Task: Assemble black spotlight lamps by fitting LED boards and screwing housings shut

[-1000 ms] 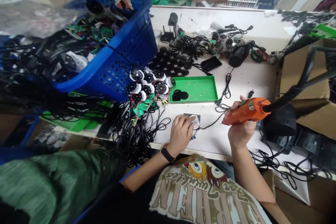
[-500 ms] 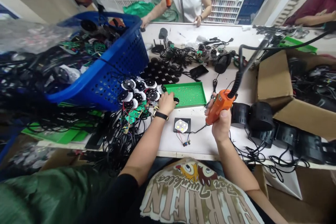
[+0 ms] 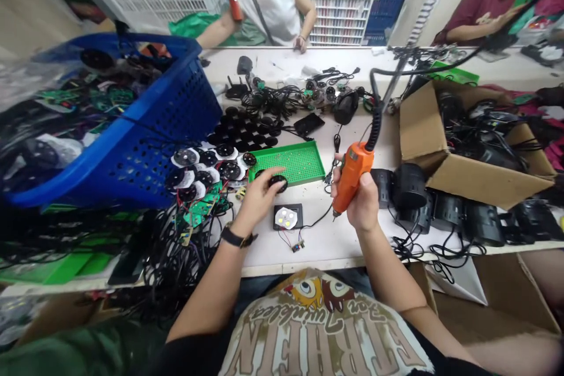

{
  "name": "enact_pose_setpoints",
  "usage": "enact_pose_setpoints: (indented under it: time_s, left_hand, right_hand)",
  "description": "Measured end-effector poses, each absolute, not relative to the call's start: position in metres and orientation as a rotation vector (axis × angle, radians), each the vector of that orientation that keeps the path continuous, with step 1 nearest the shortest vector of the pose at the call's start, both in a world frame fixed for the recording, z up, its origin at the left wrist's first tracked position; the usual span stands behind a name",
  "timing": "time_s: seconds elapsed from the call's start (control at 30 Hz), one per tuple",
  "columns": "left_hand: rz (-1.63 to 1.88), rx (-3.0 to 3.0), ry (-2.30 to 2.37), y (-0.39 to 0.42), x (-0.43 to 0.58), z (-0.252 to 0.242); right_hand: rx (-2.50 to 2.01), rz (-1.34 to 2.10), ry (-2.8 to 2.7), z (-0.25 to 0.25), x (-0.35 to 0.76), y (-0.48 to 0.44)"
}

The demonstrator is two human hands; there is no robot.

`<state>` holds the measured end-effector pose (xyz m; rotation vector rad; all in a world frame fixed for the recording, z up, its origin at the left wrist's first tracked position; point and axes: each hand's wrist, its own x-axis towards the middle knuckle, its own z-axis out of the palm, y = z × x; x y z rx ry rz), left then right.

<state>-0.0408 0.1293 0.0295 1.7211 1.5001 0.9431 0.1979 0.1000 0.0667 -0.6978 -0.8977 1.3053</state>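
Note:
My left hand (image 3: 259, 197) grips a round black disc (image 3: 278, 183) between thumb and fingers, at the front left edge of the green tray (image 3: 304, 173). Small bits are scattered in that tray. In my right hand (image 3: 363, 205) is an orange electric screwdriver (image 3: 352, 179), its tip pointing down and left, its black cable rising from the top. Between my hands, a white LED plate (image 3: 287, 218) lies on a black square base, wired to a small circuit board (image 3: 298, 245).
A blue basket (image 3: 176, 111) of boards and cables stands left, beside white-and-black disc assemblies (image 3: 205, 176). Black cylinders (image 3: 409, 185) and an open cardboard box (image 3: 480, 179) are at right. A person in white (image 3: 279, 6) is across the table.
My left hand has lifted back from the disc assemblies, now showing the black disc in its fingers. The camera view has shifted right. The orange screwdriver remains in my right hand.

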Motion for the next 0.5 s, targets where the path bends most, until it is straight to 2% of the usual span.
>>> enact_pose_setpoints:
  time_s: [0.1,0.5]
  left_hand:
    - [1.013,1.566,1.315,0.101,-0.040,0.032]
    - [1.149,1.299,1.382,0.052,-0.074,0.010]
  right_hand:
    - [-0.625,1.352,-0.931,0.070,0.191,0.101]
    - [-0.697,1.234,-1.119,0.061,0.164,0.099]
